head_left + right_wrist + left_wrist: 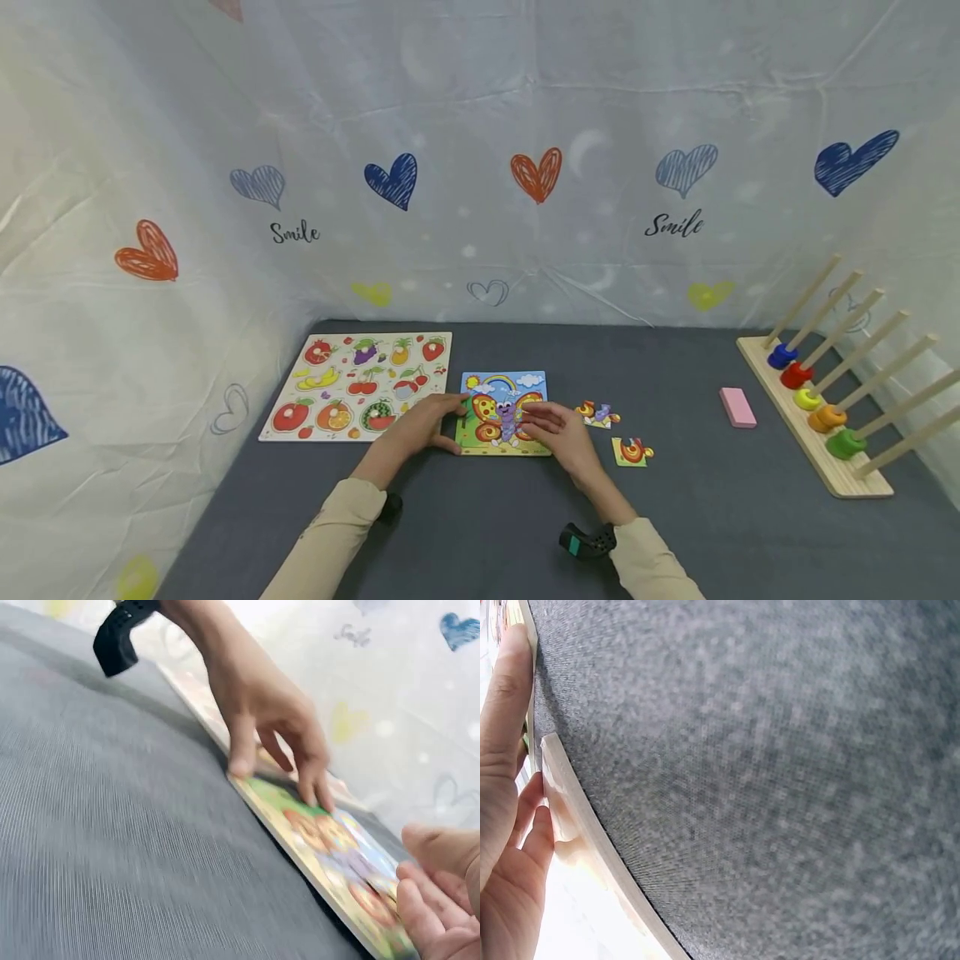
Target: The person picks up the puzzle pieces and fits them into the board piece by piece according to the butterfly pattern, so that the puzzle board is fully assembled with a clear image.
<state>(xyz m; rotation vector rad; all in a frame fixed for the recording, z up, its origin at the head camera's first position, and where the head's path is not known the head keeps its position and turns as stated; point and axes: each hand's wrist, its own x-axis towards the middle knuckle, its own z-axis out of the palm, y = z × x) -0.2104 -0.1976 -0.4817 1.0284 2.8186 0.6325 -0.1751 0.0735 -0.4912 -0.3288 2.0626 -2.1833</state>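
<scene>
A butterfly jigsaw puzzle (506,417) lies in its board in the middle of the table. My left hand (426,425) holds the board at its left end, thumb at the near corner and fingers at the left side, as the right wrist view confirms. Over the butterfly's right wing is my right hand (558,433), its fingers loosely bent and fingertips right at the puzzle's surface. In the right wrist view, these fingers (424,911) overlap the board's right end. Right of the board lie a purple-and-orange puzzle piece (598,414) and an orange-and-green puzzle piece (632,452).
Left of the puzzle, a fruit peg board (341,385) lies close beside my left hand. A pink block (738,407) is farther right, near a wooden stacking rack (813,417) with upright pegs and coloured rings. A printed curtain (480,167) hangs behind the table.
</scene>
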